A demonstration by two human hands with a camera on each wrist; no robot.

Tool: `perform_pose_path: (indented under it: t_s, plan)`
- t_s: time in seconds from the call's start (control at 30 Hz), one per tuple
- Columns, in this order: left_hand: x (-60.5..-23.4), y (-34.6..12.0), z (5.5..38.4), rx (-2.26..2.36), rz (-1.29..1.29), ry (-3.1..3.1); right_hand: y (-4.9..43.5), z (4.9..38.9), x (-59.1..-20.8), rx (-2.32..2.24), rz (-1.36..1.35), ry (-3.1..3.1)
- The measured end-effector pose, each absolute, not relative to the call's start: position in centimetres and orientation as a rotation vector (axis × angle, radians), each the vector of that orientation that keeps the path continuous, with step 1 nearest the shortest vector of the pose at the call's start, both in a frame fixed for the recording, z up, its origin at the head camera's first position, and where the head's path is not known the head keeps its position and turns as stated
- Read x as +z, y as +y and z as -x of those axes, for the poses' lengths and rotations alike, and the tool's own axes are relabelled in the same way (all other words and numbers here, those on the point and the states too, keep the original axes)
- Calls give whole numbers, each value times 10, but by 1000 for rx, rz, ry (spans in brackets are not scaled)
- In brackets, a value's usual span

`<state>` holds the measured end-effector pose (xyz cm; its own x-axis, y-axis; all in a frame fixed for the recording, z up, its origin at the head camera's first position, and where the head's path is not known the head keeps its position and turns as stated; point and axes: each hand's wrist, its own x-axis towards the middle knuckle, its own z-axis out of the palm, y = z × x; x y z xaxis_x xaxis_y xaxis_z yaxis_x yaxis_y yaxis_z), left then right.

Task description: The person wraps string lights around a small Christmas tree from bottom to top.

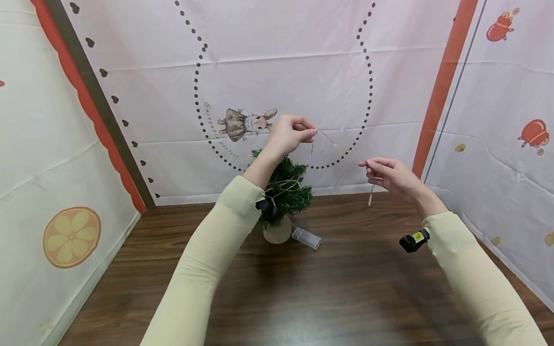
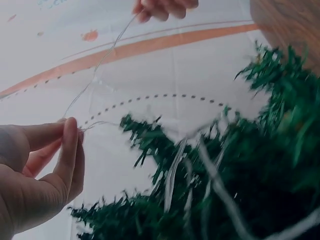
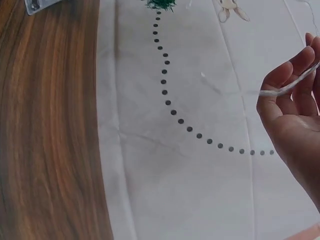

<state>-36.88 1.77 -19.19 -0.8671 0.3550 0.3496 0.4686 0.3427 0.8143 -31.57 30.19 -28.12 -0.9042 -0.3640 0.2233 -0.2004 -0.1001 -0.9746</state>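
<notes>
A small green artificial Christmas tree point(image 1: 287, 188) in a pale pot point(image 1: 277, 232) stands on the table, with strands of a thin string light wound through its branches. Above the tree my left hand point(image 1: 290, 135) pinches the thin wire point(image 2: 95, 75) between thumb and fingertips. The wire stretches across to my right hand point(image 1: 393, 177), which holds it with curled fingers off to the right of the tree. A short loose end of the wire point(image 1: 370, 196) hangs below that hand. The clear battery box point(image 1: 306, 238) lies on the table beside the pot.
The brown wooden table point(image 1: 283, 307) extends toward me. A printed white cloth point(image 1: 282, 90) with dotted lines and a rabbit figure hangs behind it, and further cloths line the left and right sides. A camera is strapped to each wrist.
</notes>
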Motion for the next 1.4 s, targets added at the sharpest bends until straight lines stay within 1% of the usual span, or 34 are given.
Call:
perform_pose_path:
  t_s: [0.1, 0.33, 0.53, 0.7, 1.1, 1.2, 1.4]
  plan:
    - [-187, 11, 372, -1592, 763, -2472, 305, 319, -277, -2144, 624, 2051]
    - [-176, -10, 380, -1694, 663, -2443, 308, 322, -265, -2137, 626, 2080]
    - [-176, -28, 391, -1762, 640, -2398, 300, 325, -253, -2122, 609, 2106]
    - [-184, -39, 402, -1757, 586, -2418, 287, 330, -246, -2086, 625, 2121]
    - [-212, -62, 428, -1929, 459, -2327, 256, 340, -235, -2084, 755, 2013]
    - [-221, -69, 431, -1945, 468, -2311, 250, 342, -236, -2093, 777, 1969]
    - [-232, -75, 432, -1952, 591, -2268, 235, 342, -236, -2112, 754, 1972]
